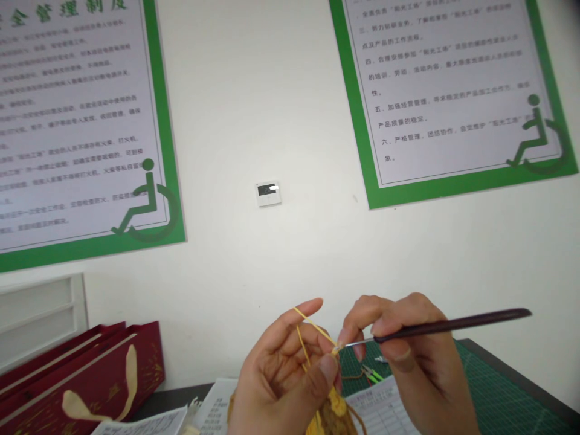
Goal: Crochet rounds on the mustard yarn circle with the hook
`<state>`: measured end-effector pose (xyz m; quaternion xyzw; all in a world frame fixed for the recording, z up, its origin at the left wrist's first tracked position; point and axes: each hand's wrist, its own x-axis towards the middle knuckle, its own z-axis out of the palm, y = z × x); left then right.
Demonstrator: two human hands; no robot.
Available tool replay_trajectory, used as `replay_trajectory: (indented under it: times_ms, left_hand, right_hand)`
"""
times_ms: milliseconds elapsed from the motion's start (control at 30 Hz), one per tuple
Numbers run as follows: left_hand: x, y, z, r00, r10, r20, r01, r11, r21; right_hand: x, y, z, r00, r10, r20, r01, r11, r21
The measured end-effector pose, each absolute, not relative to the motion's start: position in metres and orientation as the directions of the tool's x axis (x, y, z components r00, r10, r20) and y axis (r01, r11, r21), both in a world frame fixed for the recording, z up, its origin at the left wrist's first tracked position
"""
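Left hand [290,374] pinches yellow crocheted yarn piece [333,408], strand looped over forefinger; right hand [408,356] grips dark slender crochet hook [453,325], tip at the yarn.

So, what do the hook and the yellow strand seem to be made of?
Hook: dark glossy handle, perhaps lacquered wood or plastic, with a thin silvery tip, probably metal. Yellow strand: soft matte fibre, likely yarn, looped over the left hand index finger. The right hand holds the hook.

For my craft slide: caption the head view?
Left hand tensions yellow yarn while right hand works a crochet hook.
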<state>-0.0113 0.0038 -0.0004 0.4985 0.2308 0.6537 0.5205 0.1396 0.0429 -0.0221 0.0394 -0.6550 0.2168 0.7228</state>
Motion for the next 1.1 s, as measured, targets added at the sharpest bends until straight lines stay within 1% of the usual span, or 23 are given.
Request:
replay_trajectory:
  times_ms: [67,133,233,367,667,933,1100]
  left_hand:
    - [-0.011,0.004,-0.001,0.024,0.905,0.425,-0.446,-0.371,0.815]
    - [-0.011,0.004,-0.001,0.009,0.9,0.435,-0.433,-0.389,0.813]
    - [-0.011,0.003,-0.002,-0.002,0.898,0.44,-0.413,-0.401,0.818]
    - [-0.012,0.003,-0.002,0.003,0.9,0.435,-0.404,-0.397,0.824]
    - [-0.012,0.004,0.0,-0.013,0.898,0.44,-0.41,-0.406,0.817]
    - [-0.012,0.005,-0.001,-0.004,0.899,0.438,-0.437,-0.395,0.808]
    - [-0.013,0.004,0.0,0.006,0.9,0.436,-0.441,-0.389,0.809]
  right_hand:
    - [0.141,0.042,-0.022,0.064,0.245,0.967,-0.348,0.914,-0.208]
    - [0.141,0.041,-0.023,0.069,0.253,0.965,-0.346,0.913,-0.215]
    - [0.142,0.041,-0.026,0.037,0.284,0.958,-0.361,0.898,-0.252]
    - [0.143,0.043,-0.028,0.017,0.263,0.965,-0.38,0.894,-0.237]
    - [0.15,0.038,-0.023,-0.028,0.229,0.973,-0.273,0.935,-0.227]
    - [0.15,0.036,-0.021,-0.013,0.217,0.976,-0.245,0.946,-0.214]
    - [0.151,0.04,-0.024,-0.028,0.17,0.985,-0.22,0.96,-0.172]
